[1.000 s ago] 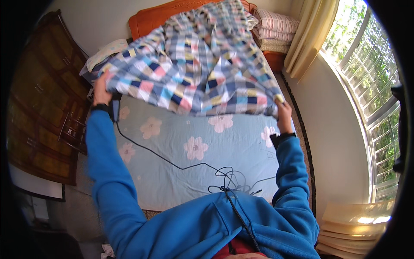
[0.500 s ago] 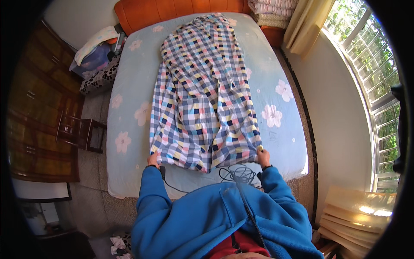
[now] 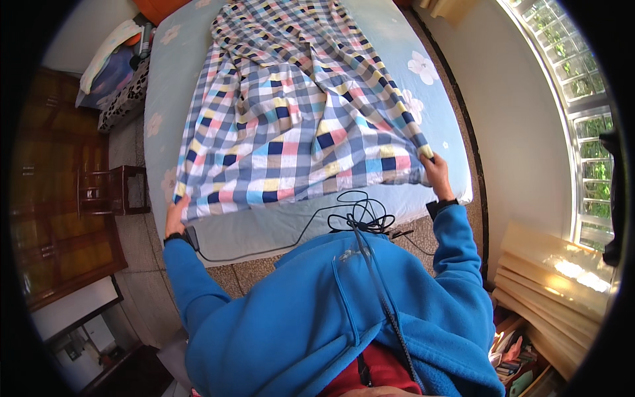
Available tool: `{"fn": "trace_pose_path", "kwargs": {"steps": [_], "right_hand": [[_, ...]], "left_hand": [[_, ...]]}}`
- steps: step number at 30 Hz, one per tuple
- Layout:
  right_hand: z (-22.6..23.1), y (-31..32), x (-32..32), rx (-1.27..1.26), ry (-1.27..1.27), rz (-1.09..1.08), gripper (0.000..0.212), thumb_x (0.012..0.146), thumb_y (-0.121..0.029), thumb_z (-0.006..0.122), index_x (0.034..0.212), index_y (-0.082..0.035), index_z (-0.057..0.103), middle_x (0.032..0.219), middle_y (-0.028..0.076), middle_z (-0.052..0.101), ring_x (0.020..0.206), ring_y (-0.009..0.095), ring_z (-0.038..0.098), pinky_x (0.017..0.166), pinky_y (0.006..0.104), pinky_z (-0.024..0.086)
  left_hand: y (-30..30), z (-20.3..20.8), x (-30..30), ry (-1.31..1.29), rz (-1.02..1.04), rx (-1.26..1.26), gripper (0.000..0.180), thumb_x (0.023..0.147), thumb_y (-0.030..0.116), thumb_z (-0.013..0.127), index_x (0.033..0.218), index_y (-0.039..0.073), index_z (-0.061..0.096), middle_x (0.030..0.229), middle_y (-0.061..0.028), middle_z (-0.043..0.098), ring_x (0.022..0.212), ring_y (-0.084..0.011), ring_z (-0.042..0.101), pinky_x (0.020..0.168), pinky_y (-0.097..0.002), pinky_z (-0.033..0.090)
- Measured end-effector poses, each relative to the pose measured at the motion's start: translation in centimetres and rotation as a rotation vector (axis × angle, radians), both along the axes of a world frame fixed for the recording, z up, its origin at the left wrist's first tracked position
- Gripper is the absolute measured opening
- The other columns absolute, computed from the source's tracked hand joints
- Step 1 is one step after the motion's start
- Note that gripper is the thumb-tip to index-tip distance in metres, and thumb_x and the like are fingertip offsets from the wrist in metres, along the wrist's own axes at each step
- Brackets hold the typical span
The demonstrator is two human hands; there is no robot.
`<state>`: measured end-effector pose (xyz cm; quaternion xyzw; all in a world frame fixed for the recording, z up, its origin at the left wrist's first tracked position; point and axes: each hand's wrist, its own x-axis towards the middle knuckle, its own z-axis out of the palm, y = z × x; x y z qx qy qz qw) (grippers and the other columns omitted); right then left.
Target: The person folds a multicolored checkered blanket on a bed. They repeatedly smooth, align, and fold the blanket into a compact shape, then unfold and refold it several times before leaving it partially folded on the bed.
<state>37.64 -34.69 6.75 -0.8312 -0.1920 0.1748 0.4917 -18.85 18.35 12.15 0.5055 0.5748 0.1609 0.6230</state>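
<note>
A checked duvet cover or sheet in white, blue, pink and yellow lies lengthwise over the bed, its near edge lifted and stretched between my hands. At its near left corner, my left hand is closed on the cloth. The near right corner is gripped by my right hand, thumb on top. Soft folds run through the middle of the cloth, and its far end leaves the picture at the top. Underneath is a pale blue fitted sheet with light flowers.
A coiled black cable hangs in front of my body, one strand leading to my left wrist. Left of the bed stand a dark wooden stool and a spotted box. A barred window and curtain are on the right.
Both hands have moved apart, pulling the near edge of the checked cloth wider and straighter. The view has shifted nearer the foot of the bed, and the headboard is mostly out of sight.
</note>
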Motion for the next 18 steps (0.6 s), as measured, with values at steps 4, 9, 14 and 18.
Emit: {"fn": "trace_pose_path", "kwargs": {"steps": [4, 9, 14, 18], "right_hand": [[-6.4, -2.8, -4.8, -0.153, 0.007, -0.084, 0.034, 0.088, -0.03, 0.065, 0.106, -0.001, 0.068, 0.085, 0.018, 0.071, 0.08, 0.024, 0.068, 0.071, 0.0362, 0.051], [-12.7, -3.1, -10.2, -0.614, 0.067, 0.03, 0.029, 0.086, -0.027, 0.064, 0.1, -0.002, 0.067, 0.09, 0.024, 0.068, 0.088, 0.043, 0.064, 0.076, 0.0497, 0.049], [-14.0, -6.7, -10.7, -0.567, 0.076, 0.037, 0.037, 0.082, -0.025, 0.067, 0.11, -0.002, 0.063, 0.097, 0.025, 0.067, 0.094, 0.043, 0.063, 0.083, 0.0477, 0.05], [-13.4, -12.3, -10.2, -0.697, 0.012, 0.088, 0.033, 0.08, -0.02, 0.066, 0.104, 0.003, 0.065, 0.09, 0.024, 0.068, 0.085, 0.037, 0.068, 0.074, 0.0429, 0.055]], "left_hand": [[-1.4, -7.5, -3.6, 0.298, 0.015, 0.025, 0.045, 0.078, 0.033, 0.079, 0.106, 0.001, 0.065, 0.091, -0.0079, 0.068, 0.076, -0.0186, 0.064, 0.062, -0.0334, 0.05], [-3.9, -19.4, -5.8, 0.638, -0.148, -0.117, 0.05, 0.071, 0.035, 0.082, 0.104, 0.002, 0.065, 0.09, -0.0104, 0.067, 0.083, -0.0219, 0.065, 0.064, -0.0514, 0.051], [-7.6, -24.9, -5.6, 1.11, -0.29, 0.329, 0.037, 0.074, 0.015, 0.06, 0.103, -0.007, 0.065, 0.101, -0.0307, 0.065, 0.103, -0.0438, 0.062, 0.087, -0.047, 0.05], [-10.1, -24.0, -3.5, 1.121, -0.39, 0.294, 0.043, 0.072, 0.026, 0.062, 0.1, -0.006, 0.068, 0.11, -0.0324, 0.062, 0.109, -0.0466, 0.058, 0.094, -0.0461, 0.047]]}}
